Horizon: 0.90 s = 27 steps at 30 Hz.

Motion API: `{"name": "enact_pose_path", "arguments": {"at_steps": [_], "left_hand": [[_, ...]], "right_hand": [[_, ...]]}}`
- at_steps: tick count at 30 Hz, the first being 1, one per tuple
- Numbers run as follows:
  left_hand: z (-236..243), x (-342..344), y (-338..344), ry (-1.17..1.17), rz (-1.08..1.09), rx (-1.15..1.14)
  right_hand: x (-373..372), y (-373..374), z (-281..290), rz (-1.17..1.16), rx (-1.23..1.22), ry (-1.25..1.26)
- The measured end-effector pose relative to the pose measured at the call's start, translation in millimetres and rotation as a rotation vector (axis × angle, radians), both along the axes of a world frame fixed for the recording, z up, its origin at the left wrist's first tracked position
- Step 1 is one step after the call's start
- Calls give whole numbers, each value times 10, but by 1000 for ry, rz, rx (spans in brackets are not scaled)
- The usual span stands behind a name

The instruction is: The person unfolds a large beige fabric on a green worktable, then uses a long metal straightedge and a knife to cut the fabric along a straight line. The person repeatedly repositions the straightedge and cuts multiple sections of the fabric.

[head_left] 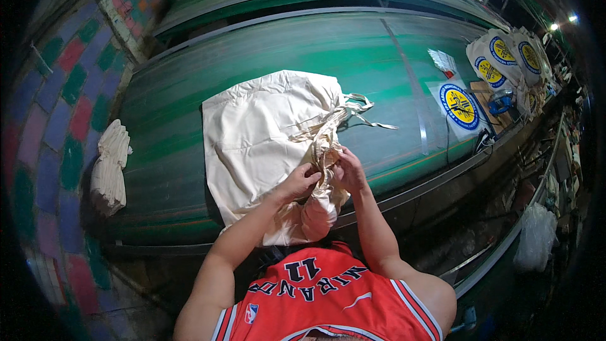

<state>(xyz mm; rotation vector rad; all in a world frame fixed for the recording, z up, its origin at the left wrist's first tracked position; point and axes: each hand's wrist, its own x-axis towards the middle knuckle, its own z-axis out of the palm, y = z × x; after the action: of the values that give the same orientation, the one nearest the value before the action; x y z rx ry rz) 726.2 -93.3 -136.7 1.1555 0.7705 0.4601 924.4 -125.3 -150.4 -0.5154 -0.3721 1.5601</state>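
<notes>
A cream cloth bag (252, 145) lies spread on the green long work surface (158, 120) in front of me, its gathered right edge bunched, with loose drawstrings (372, 120) trailing to the upper right. My left hand (303, 182) is closed on the bunched cloth from the left. My right hand (346, 167) is closed on the same gathered edge from the right, a little higher. The exact fingertips are partly hidden in the folds.
Folded cream cloths (108, 177) stack at the left end. Printed bags (499, 63), a printed sheet (457, 106) and a blue tool (500, 101) sit at the right. A clear plastic bag (535, 240) hangs lower right. Colored brick wall (66, 139) runs along the left.
</notes>
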Motion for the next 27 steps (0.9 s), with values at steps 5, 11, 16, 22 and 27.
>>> {"name": "enact_pose_path", "arguments": {"at_steps": [5,11,16,22,27], "left_hand": [[-110,130,-95,22,196,36],[-128,116,-68,-191,135,-119],[-100,129,-22,-105,106,-47],[-95,275,-72,-167,245,-9],[13,31,279,-178,340,-57]], "right_hand": [[-157,-22,3,-86,-13,-698],[-146,-56,5,-163,-94,-945],[-159,-86,54,-222,18,-1009],[-114,-107,162,-186,-59,-1258],[199,28,342,-375,177,-1323]]}}
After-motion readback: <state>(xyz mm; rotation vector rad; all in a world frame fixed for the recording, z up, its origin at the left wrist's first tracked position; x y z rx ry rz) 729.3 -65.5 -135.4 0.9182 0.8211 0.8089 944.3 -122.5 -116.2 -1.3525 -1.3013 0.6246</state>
